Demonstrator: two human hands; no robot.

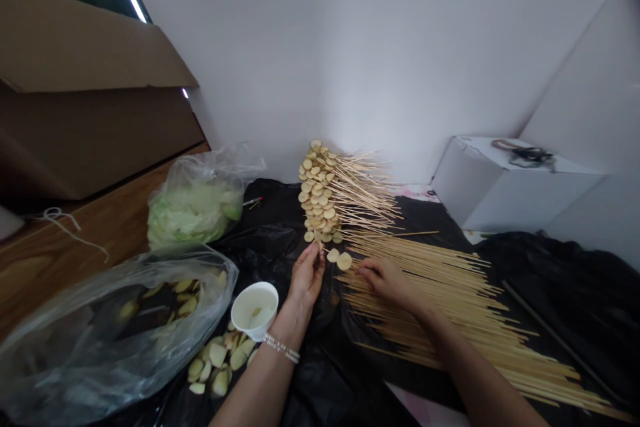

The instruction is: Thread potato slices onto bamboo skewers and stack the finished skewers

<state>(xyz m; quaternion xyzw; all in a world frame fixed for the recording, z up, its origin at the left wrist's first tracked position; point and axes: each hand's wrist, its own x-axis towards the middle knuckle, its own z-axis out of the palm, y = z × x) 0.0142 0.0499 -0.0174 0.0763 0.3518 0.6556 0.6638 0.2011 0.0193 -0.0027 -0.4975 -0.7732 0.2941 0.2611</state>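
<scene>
My right hand [383, 278] pinches a thin wooden skewer that carries pale round slices [344, 261] near its left end. Close to the skewer's tip, my left hand [309, 271] has its fingers together around a small slice, partly hidden by the fingers. Just beyond both hands stands a tall stack of skewered slices [316, 193], its bare sticks [367, 193] pointing right. Loose bare skewers [450, 287] lie in a wide spread beneath and beyond my right hand. A white cup [255, 307] with a little something inside is left of my left wrist.
Loose slices [219, 360] lie beside the cup. An open clear bag [120, 340] with more slices is at the left, a bag of pale green pieces [195, 210] behind it. A white box [500, 180] stands at the right, a cardboard box [90, 133] at the left. Black plastic [330, 373] covers the surface.
</scene>
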